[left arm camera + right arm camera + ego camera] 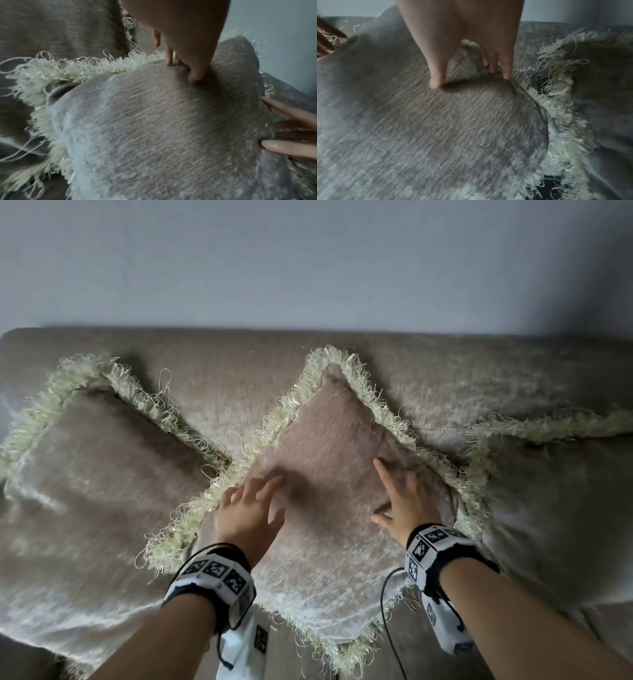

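A taupe cushion (325, 460) with a cream looped fringe (239, 470) lies on a sofa, one corner pointing away from me. My left hand (250, 508) rests on its left part with fingers spread and nearly straight. My right hand (404, 498) presses flat on its right part, index finger stretched forward. In the left wrist view the left hand (185, 65) touches the cushion (154, 128) near the fringe (85, 67). The right wrist view has the right hand (467, 75) with fingertips on the cushion (436, 128) beside its fringed edge (556, 108). Neither hand holds anything.
A second fringed cushion (89, 474) lies to the left and a third (565, 508) to the right, both touching the middle one. The sofa back (308, 344) runs behind them under a pale wall (308, 261). Dark floor (404, 645) lies below the sofa's front edge.
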Demonstrator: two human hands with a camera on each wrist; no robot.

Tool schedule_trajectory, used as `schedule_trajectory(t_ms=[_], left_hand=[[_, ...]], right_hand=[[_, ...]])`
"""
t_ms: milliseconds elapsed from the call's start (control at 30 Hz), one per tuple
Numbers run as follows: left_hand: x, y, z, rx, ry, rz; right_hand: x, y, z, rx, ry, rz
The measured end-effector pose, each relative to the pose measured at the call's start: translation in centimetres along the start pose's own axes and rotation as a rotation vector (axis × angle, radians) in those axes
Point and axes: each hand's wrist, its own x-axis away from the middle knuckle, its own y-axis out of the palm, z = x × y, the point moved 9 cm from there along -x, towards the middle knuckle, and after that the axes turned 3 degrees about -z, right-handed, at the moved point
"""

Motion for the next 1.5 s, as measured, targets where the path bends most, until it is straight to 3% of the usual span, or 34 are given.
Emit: schedule_trajectory(t_ms=[100,233,533,667,933,1100,1266,1500], left_hand=[[-0.9,-1.4,1.9,-0.001,0.081,0.020],[-2.3,-2.7,7.0,-0.002,0.178,0.030],[-3.9,-1.5,25.1,0.157,0.480,0.038],[-4.4,0.2,32.5,0.098,0.581,0.048],[-8.5,6.0,47.1,0.027,0.640,0.028],[-11.7,11.5,58.2,-0.242,0.830,0.046],[-16.8,14.2,59.2,-0.320,0.625,-0.040],[-18.9,16.6,58.4,-0.358,0.558,-0.084]], right_hand=[[1.3,-1.7,1.3,0.015,-0.012,0.014],[3.7,-3.4,5.9,-0.026,0.088,-0.063],[12.7,-6.8,24.5,-0.032,0.433,-0.211],[14.7,-7.1,31.3,-0.101,0.482,-0.195],[11.9,-5.9,46.5,-0.225,0.475,-0.163],[9.0,-4.1,54.4,-0.222,0.418,-0.146],[4.7,-3.0,58.2,-0.338,0.310,-0.055],[1.0,-0.9,60.0,-0.470,0.222,-0.047]])
